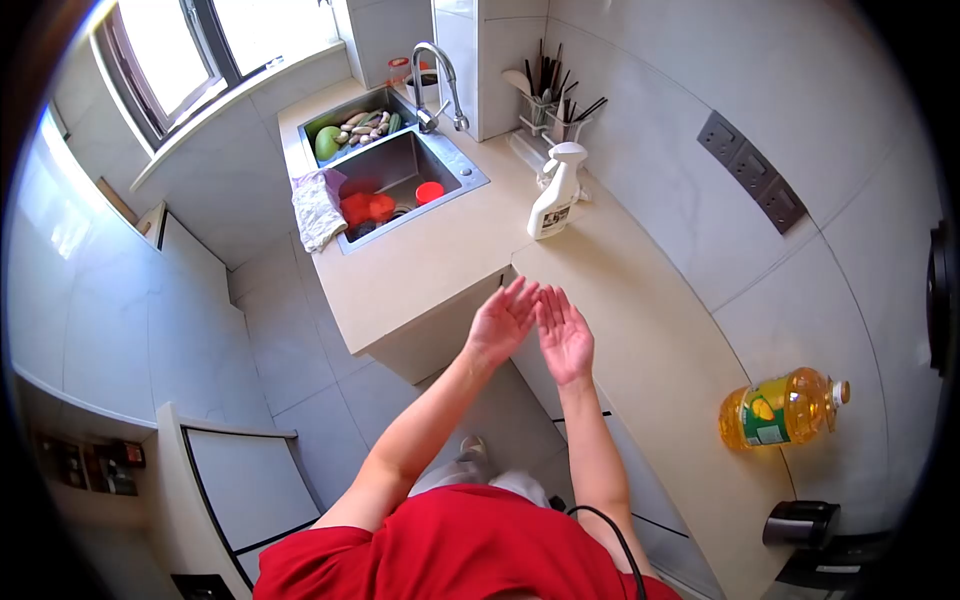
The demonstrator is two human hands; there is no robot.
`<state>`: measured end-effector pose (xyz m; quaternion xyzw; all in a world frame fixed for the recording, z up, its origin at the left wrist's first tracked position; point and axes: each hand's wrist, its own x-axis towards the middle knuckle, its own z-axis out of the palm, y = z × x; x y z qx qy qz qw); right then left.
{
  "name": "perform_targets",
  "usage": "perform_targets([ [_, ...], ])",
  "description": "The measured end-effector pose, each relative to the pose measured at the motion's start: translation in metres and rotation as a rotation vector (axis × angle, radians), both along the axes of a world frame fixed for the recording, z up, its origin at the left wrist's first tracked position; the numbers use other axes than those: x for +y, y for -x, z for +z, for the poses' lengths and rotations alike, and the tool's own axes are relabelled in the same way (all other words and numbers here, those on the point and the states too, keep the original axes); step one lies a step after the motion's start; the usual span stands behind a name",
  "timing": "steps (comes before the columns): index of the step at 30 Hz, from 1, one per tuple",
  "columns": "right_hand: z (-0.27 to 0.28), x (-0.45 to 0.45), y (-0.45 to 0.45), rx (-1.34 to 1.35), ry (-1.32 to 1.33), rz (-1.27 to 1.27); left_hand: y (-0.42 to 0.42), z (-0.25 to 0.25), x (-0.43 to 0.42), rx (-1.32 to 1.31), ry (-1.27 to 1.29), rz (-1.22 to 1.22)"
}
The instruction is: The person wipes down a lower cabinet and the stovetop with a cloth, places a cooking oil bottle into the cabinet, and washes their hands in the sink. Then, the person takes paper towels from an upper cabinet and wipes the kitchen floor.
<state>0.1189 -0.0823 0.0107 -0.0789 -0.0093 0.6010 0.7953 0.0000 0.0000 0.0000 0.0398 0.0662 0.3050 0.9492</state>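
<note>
My left hand point(503, 322) and my right hand point(564, 336) are raised in front of me, palms turned up, fingers stretched out. Their fingertips come close together or touch; I cannot tell which. Nothing lies in either palm. Behind them is the inner corner of the beige countertop point(420, 285). The nearest object is a white spray bottle point(556, 195), standing upright on the counter beyond my fingers and apart from them.
A two-basin sink point(400, 165) holds vegetables point(365, 130) and red items point(368, 208). A cloth point(318, 208) hangs over its edge. Chopsticks stand in a rack point(550, 118) by the wall. At right is an oil bottle point(785, 410); a cabinet point(245, 490) stands lower left.
</note>
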Motion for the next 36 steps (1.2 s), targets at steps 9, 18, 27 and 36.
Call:
perform_targets([
  [9, -0.007, 0.178, 0.022, 0.021, 0.038, 0.226, 0.033, -0.01, 0.151, 0.08, 0.008, 0.299],
  [18, -0.017, 0.323, 0.11, 0.085, 0.071, 0.501, 0.134, -0.016, 0.258, 0.113, 0.07, 0.585],
  [27, -0.05, 0.424, 0.238, 0.057, 0.12, 0.502, 0.268, -0.046, 0.358, 0.122, 0.113, 0.584],
  [36, -0.074, 0.487, 0.324, 0.036, 0.218, 0.278, 0.367, -0.067, 0.454, 0.239, 0.232, 0.418],
])
